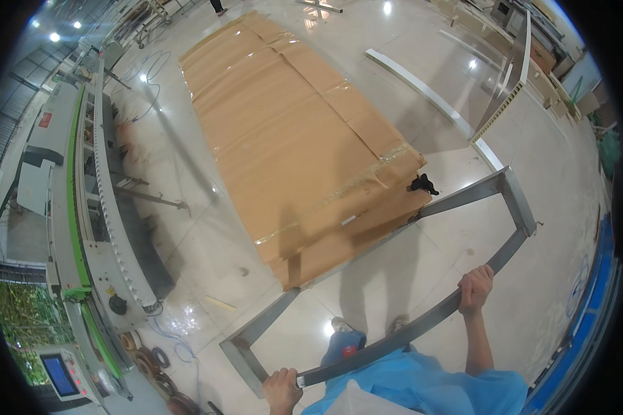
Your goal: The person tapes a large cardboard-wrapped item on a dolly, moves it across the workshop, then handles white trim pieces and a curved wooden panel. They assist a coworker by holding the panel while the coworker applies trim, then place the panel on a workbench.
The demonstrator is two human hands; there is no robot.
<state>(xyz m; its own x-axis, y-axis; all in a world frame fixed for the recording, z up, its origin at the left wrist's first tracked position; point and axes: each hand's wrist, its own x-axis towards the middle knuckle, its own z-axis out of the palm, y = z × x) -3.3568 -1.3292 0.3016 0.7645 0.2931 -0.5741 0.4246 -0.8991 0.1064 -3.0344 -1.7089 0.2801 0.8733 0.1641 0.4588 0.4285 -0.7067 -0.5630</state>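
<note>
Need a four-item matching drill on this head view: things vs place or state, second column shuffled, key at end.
Things
1. grey metal bar frame
2. large flat package in brown paper
3. small black object, kind unclear
4. white control panel with blue screen

Place or state
A. at the package's near right corner
B. picture's lower left
C. gripped by left hand and right hand
D. taped across its near end

Pairs: 1-C, 2-D, 3-A, 4-B

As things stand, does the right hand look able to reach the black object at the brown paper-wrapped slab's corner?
Probably not: the right hand grips the near bar of the grey metal frame, and the black object lies well beyond that bar.
</note>
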